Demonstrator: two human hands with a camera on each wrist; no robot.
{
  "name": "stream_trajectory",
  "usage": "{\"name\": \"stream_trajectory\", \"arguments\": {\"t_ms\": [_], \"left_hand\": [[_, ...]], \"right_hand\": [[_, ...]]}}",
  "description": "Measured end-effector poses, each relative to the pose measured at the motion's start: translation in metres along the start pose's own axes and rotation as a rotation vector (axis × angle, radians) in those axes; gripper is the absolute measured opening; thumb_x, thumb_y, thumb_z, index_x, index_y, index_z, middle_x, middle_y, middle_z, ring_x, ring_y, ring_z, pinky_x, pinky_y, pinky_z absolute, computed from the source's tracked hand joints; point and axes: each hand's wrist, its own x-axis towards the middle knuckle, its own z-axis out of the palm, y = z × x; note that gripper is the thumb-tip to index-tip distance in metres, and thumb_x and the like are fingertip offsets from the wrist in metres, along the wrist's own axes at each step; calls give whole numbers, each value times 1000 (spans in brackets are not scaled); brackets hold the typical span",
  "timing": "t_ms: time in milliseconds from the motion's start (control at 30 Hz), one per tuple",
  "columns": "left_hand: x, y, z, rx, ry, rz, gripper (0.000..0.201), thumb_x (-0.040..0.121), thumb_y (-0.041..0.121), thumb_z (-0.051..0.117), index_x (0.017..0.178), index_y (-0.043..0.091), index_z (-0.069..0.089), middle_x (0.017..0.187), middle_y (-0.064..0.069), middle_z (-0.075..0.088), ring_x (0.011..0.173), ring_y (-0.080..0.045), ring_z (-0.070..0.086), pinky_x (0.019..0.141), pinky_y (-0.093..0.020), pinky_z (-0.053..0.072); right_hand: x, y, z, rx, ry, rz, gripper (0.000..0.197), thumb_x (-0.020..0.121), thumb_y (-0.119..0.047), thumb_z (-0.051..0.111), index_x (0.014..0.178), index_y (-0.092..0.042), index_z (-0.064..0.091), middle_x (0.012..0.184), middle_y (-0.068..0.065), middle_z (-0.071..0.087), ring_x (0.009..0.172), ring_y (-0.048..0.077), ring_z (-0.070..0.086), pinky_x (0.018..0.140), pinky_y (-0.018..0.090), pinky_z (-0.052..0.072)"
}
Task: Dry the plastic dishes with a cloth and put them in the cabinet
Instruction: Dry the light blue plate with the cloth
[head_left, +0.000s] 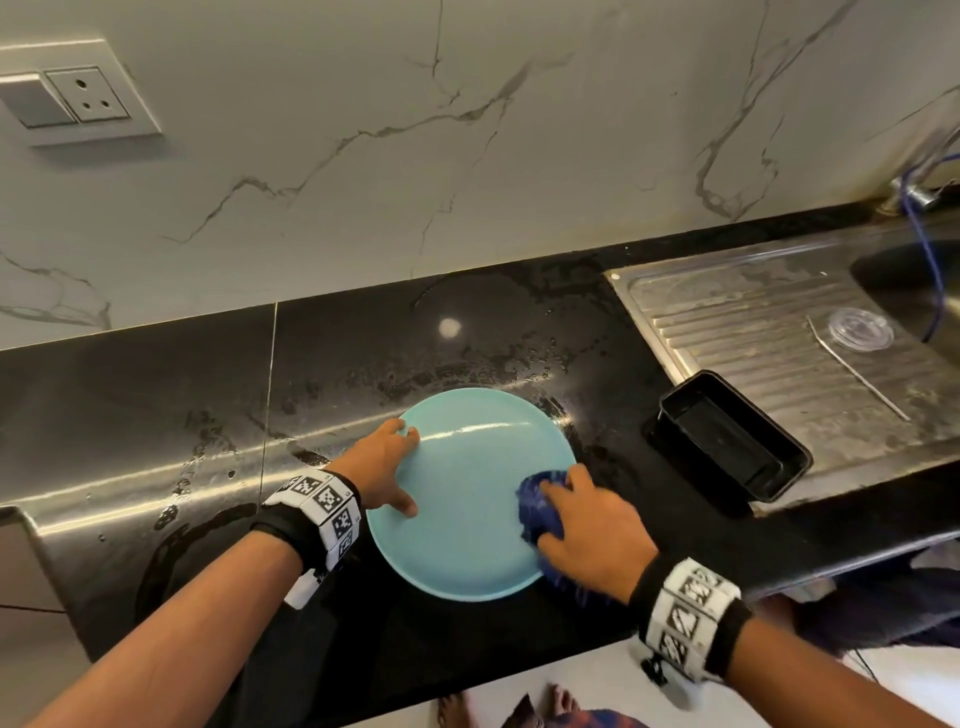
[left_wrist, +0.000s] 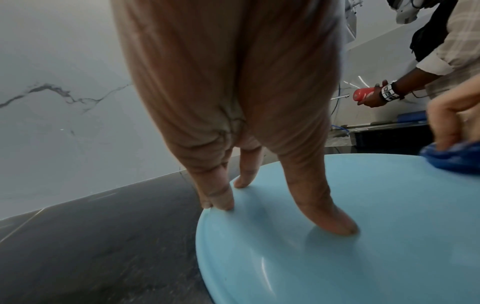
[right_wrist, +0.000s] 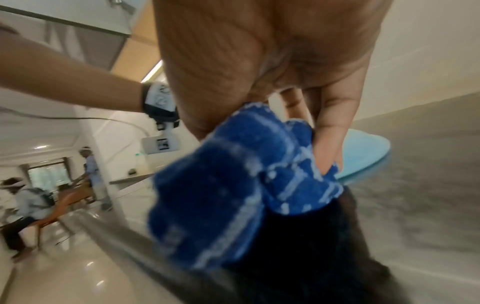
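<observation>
Clenched around a bunched blue cloth (head_left: 537, 506), the right grip (head_left: 587, 525) is seen at the lower right of the head view, with its wrist band (head_left: 688, 618) nearest the camera and the forearm running off the bottom right corner. The cloth is pressed onto the right edge of a light blue plate (head_left: 470, 493), and in the right wrist view the cloth (right_wrist: 233, 185) is shown pinched between thumb and curled fingers (right_wrist: 330, 131), part of it hanging past the counter edge. The left grip (head_left: 382, 465) is held unclenched at the plate's left side: the fingers (left_wrist: 218, 197) are extended and set on the rim, and the thumb (left_wrist: 324, 211) is laid flat on the plate's inner surface (left_wrist: 363, 236). The left forearm is angled in from the lower left of the frame, a marker band (head_left: 319, 506) being worn at the wrist.

The plate is lying flat on the black counter (head_left: 156, 415), near its front edge at the centre of the frame; wet streaks can be seen on the stone around it. To the right, a black rectangular tray (head_left: 727, 441) is placed at the edge of a steel drainboard (head_left: 753, 312). Farther right on the drainboard, a clear round lid (head_left: 861, 328) and a thin rod (head_left: 857, 376) are seen. A wall socket (head_left: 78, 96) is mounted on the marbled wall at the upper left.
</observation>
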Motion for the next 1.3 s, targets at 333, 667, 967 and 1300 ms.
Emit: {"name": "stream_trajectory", "arguments": {"t_ms": [333, 667, 967, 1300], "left_hand": [[-20, 22, 23, 97, 93, 156, 98, 81, 40, 78, 158, 28, 18, 166, -5, -1, 153, -23, 2, 121, -33, 11], [-83, 65, 108, 179, 90, 198, 122, 63, 94, 48, 151, 44, -19, 158, -2, -33, 145, -30, -30, 118, -46, -14], [-120, 80, 150, 237, 171, 105, 141, 55, 77, 74, 156, 33, -15, 164, -11, -13, 149, -40, -8, 120, -54, 8], [-123, 92, 148, 212, 253, 64, 133, 55, 85, 60, 156, 35, -11, 158, -10, 30, 144, -36, 31, 118, -54, 24]], "right_hand": [[-7, -3, -18, 218, 21, -65, 46, 66, -64, 50, 95, -28, 59, 90, -7, 51, 87, 22, 62, 74, 33, 47], [-2, 49, -42, 310, 171, -9, 39, 67, -59, 55, 98, -37, 65, 89, -14, 53, 81, 15, 58, 73, 31, 46], [-1, 30, -39, 310, 160, -144, 32, 75, -48, 66, 106, -40, 67, 95, -18, 54, 84, 12, 55, 75, 29, 41], [-1, 37, -57, 248, 193, -192, 36, 77, -46, 67, 112, -40, 66, 99, -14, 59, 86, 12, 56, 73, 29, 40]]}}
